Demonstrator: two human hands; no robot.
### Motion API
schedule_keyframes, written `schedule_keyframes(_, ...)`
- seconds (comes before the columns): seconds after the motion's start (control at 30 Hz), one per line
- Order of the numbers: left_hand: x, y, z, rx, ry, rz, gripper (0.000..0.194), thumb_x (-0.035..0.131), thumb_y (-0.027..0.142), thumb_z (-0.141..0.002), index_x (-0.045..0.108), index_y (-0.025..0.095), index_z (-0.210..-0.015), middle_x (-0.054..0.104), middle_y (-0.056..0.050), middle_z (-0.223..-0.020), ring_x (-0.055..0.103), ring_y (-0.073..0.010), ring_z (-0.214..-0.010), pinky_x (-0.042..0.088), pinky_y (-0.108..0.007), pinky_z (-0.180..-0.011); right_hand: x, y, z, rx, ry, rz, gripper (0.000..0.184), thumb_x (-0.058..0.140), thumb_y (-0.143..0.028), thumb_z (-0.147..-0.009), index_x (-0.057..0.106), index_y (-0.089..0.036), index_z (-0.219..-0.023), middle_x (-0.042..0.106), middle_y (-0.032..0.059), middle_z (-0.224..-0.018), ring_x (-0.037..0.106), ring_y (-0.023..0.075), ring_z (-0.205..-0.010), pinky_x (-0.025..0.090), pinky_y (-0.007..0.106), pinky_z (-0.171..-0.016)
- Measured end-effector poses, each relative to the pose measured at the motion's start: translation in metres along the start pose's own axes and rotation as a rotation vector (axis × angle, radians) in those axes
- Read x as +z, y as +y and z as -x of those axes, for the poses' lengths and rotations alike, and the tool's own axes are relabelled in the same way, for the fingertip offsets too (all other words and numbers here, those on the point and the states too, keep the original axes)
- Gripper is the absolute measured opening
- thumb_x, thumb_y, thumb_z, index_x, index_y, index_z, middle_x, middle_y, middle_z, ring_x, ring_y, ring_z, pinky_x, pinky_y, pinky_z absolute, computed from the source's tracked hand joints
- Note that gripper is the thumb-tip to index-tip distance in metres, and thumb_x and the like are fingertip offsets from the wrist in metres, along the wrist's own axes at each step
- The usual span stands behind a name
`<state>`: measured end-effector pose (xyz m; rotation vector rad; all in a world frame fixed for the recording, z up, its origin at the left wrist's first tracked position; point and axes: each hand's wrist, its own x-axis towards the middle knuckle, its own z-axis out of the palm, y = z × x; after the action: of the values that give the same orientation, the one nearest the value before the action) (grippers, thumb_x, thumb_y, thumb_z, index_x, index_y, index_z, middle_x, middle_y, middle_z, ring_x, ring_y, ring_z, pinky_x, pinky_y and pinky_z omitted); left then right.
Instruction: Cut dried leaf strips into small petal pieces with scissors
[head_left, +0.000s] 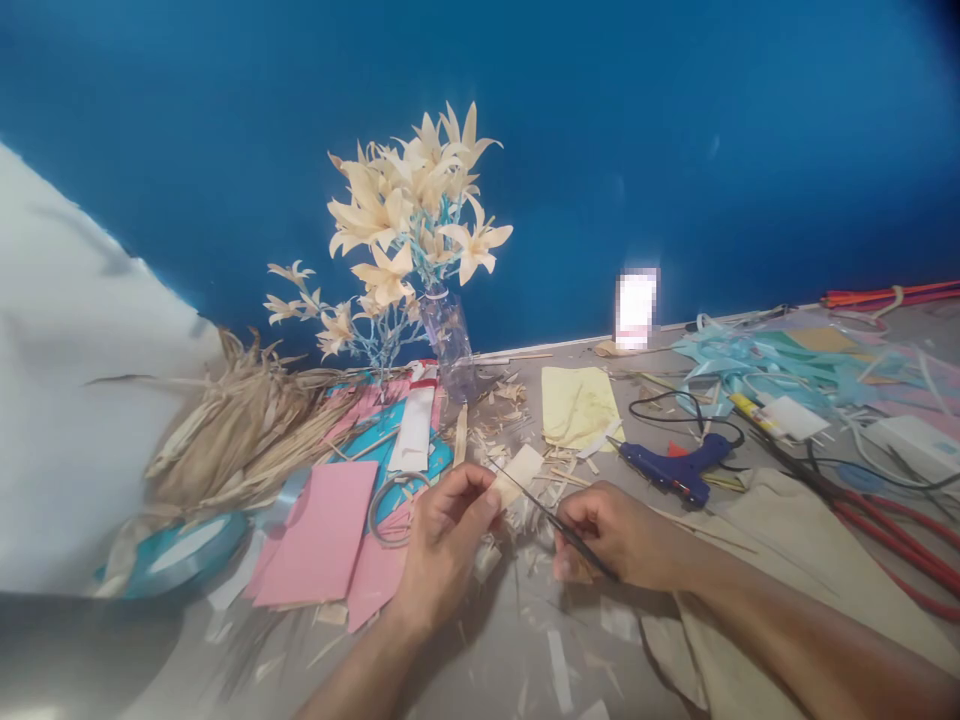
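Observation:
My left hand pinches a pale cream strip, which looks like dried husk, between thumb and fingers. Closed around a pair of scissors is my right hand; the dark blades point up and left and cross the strip's edge. The scissors' handles are mostly hidden by the fingers. Pale scraps lie scattered under both hands. A blue hot glue gun rests just beyond my right hand. Pink paper sheets lie left of my left hand.
A plastic bottle holds cream husk flowers at the back. Dried husks and a ribbon roll sit on the left. Yellow paper lies mid-table. Turquoise strips, cables and a beige cloth occupy the right.

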<state>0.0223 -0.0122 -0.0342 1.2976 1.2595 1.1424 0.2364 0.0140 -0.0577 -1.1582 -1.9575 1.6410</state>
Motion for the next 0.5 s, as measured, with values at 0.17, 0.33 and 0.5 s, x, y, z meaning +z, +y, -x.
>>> schedule_keyframes(0.17,0.001,-0.001,-0.001,-0.027,0.0,0.031,0.016,0.063,0.03,-0.083,0.059,0.018,-0.073,0.057,0.002,-0.06,0.055,-0.0127,-0.058,0.043,-0.024,-0.06,0.003,0.003,-0.001,0.029,-0.006,-0.047,0.041,0.074,-0.049,-0.073,0.057,-0.017,-0.053,0.056,-0.0033,-0.051,0.046,0.0111,-0.049,0.033,0.022,-0.048)
schedule_keyframes(0.33,-0.002,-0.006,-0.008,-0.152,-0.081,0.311,0.025,0.057,0.041,-0.086,0.062,0.016,-0.088,0.065,-0.003,-0.067,0.063,-0.0176,-0.063,0.049,-0.03,-0.064,0.006,0.001,-0.001,0.045,-0.019,0.001,0.043,0.075,-0.05,-0.071,0.058,-0.017,-0.049,0.056,-0.0033,-0.047,0.048,0.0112,-0.047,0.035,0.023,-0.049)
schedule_keyframes(0.5,-0.018,0.0,-0.021,-0.211,0.109,0.228,0.03,0.053,0.045,-0.085,0.058,0.017,-0.077,0.061,-0.001,-0.066,0.062,-0.0181,-0.061,0.049,-0.03,-0.059,-0.004,-0.001,-0.003,0.014,0.156,-0.094,0.039,0.075,-0.049,-0.071,0.056,-0.018,-0.059,0.059,-0.0023,-0.055,0.049,0.0122,-0.05,0.036,0.022,-0.048)
